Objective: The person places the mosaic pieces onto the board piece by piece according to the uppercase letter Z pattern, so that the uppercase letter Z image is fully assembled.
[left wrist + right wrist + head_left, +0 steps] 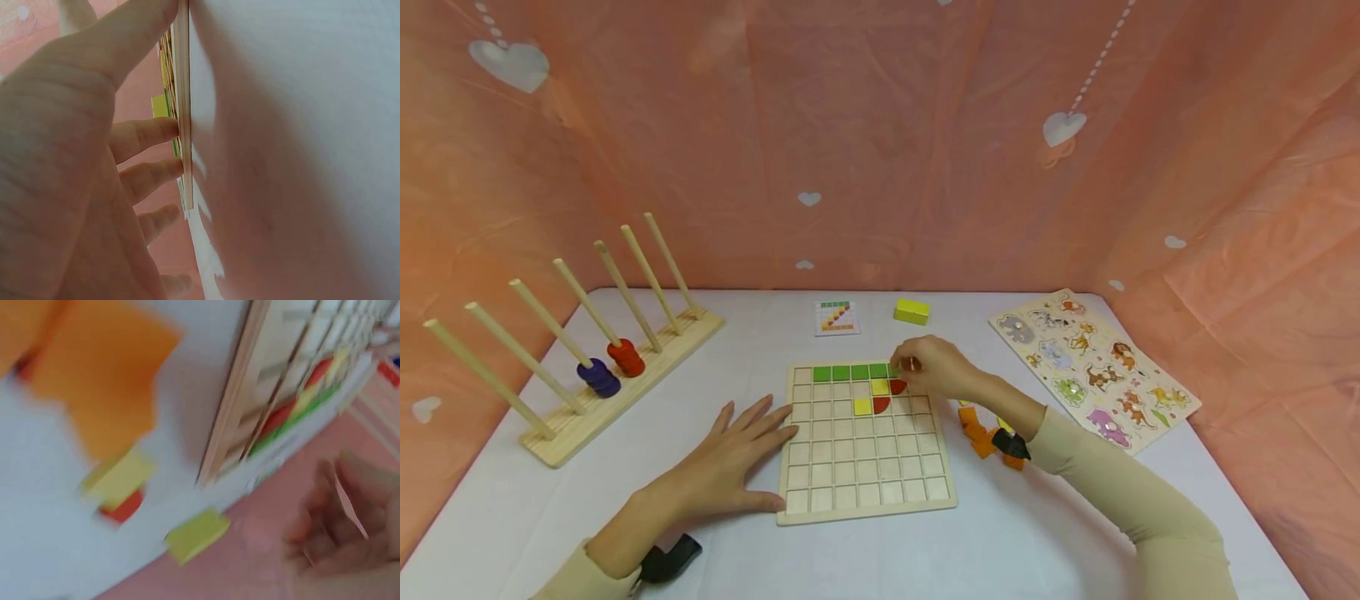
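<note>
A square wooden grid board (842, 475) lies on the table. Green squares (841, 372) run along its top row, with yellow squares (862, 406) and red quarter-round pieces (882, 406) below, stepping diagonally. My left hand (718, 467) has its fingers spread, thumb and fingertips against the board's left edge; in the left wrist view its fingers (153, 132) touch the rim. Over the board's top right corner is my right hand (936, 367). Its thumb and forefinger (325, 478) are bent towards each other; whether a small piece is between the tips cannot be told.
Loose orange pieces (977, 433), with yellow and red ones, lie right of the board. Behind it are a pattern card (837, 318) and a yellow block (912, 312). A peg stand (670, 346) with rings is left; an animal puzzle board (1093, 371) lies right.
</note>
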The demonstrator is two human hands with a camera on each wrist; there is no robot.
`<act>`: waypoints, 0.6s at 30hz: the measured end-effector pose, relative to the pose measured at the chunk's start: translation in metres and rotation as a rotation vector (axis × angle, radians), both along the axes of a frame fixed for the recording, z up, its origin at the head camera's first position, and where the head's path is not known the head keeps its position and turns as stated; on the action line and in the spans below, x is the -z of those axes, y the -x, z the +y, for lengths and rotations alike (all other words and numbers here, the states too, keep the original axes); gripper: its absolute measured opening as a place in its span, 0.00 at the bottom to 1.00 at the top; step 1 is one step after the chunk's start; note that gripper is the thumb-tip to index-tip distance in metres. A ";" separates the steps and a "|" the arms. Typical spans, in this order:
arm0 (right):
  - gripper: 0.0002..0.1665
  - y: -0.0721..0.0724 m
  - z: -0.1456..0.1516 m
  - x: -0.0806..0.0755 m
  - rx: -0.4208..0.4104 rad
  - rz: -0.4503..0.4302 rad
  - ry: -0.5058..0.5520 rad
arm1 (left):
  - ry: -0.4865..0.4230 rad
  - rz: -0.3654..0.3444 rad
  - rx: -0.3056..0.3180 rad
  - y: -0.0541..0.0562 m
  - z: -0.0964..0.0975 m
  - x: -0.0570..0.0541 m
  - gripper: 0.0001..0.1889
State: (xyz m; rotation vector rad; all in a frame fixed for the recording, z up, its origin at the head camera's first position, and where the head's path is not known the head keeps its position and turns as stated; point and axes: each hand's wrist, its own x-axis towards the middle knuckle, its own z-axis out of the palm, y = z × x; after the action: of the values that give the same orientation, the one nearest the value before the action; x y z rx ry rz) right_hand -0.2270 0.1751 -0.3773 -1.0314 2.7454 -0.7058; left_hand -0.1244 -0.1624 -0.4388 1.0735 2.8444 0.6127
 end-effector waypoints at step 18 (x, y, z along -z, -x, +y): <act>0.11 -0.007 0.087 0.007 0.136 -0.098 -0.187 | 0.006 -0.017 -0.008 -0.001 0.001 -0.002 0.50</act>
State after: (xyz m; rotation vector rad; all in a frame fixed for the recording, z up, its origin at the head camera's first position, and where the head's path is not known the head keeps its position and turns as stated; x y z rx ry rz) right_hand -0.2196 0.2616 -0.3838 -0.7580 2.7521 -0.4901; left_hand -0.1238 -0.1613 -0.4368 1.0513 2.8358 0.6110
